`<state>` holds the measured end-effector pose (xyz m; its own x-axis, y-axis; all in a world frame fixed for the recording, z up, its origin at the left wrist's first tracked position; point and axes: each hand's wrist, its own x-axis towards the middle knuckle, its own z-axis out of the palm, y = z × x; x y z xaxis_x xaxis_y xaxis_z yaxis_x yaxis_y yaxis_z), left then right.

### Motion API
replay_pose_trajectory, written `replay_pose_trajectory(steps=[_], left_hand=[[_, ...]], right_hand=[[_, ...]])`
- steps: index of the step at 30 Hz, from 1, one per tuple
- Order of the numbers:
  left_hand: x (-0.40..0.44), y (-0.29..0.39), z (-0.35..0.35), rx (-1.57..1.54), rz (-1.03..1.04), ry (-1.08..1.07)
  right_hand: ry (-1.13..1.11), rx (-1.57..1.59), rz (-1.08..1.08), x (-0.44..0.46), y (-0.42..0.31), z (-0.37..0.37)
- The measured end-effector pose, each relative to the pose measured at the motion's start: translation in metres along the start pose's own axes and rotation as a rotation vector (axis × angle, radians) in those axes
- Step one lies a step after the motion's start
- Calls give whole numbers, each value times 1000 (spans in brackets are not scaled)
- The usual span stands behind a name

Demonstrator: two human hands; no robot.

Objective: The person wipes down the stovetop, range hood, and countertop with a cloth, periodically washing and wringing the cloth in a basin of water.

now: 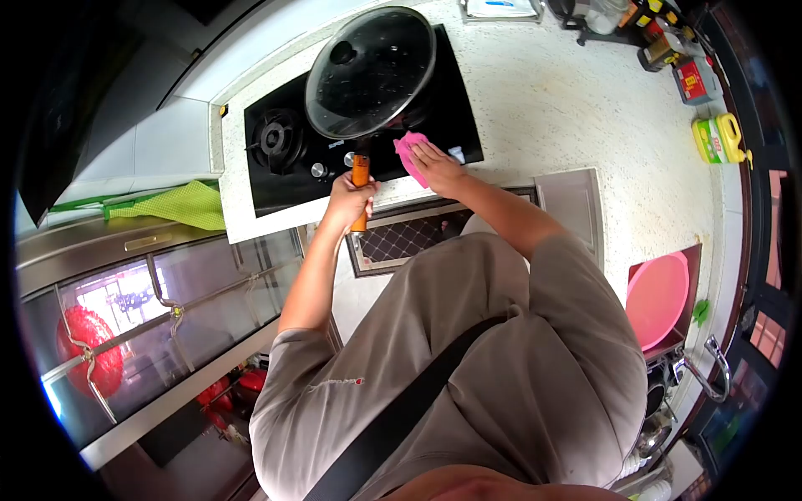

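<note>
Where the right hand (438, 169) rests: on the pink cloth (404, 148), fingers stretched out across it; whether the thumb pinches the fabric cannot be told.
Cloth from right hand: under the fingers, showing past their tips to the left and along their near side.
Cloth's long axis: mostly away from the body, its near end leaning a little to the right; the fingers cross it slantwise.
Left hand (351, 202): closed in a fist around the orange handle (360, 170), with handle showing on both the far and near sides of the grip.
Handle's long axis: almost straight out from the body, its far end toward the glass lid (376, 79).
Nearer hand: the right for the cloth, which it touches; the left for the handle, which it grips.
Gap between cloth and handle: narrow, the cloth just to the right and apart; I judge this the deciding relation, since the handle bounds the right hand's room leftward.
Glass lid: beyond both hands; what sits beneath it is too dark to make out well.
Cooktop (273, 190): black, under cloth and lid, with a control knob (319, 170) left of the handle and a burner (276, 139) farther left.
Bench (555, 108): pale and speckled, spreading right of the cooktop.
Bench's right side: a yellow jug (712, 139) near the edge and, closer to the body, a pink basin (658, 299), both well apart from the hands.
</note>
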<state>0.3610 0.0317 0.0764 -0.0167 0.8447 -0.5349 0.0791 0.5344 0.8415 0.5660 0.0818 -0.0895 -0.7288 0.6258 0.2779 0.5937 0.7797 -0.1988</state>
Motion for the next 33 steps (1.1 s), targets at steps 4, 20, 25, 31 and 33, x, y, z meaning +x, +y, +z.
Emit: replay_pose_trajectory(steps=[4, 20, 25, 31, 33], left_hand=[[4, 0, 5, 68, -26, 23], [25, -27, 5, 188, -13, 16], [25, -20, 4, 162, -3, -35], [21, -25, -1, 39, -67, -95], [19, -23, 0, 29, -87, -105]], right_hand=[[-3, 17, -62, 20, -13, 8], [-288, 368, 266, 100, -49, 15], [81, 132, 254, 57, -43, 34], [75, 18, 167, -35, 14, -10], [138, -15, 226, -38, 33, -13]])
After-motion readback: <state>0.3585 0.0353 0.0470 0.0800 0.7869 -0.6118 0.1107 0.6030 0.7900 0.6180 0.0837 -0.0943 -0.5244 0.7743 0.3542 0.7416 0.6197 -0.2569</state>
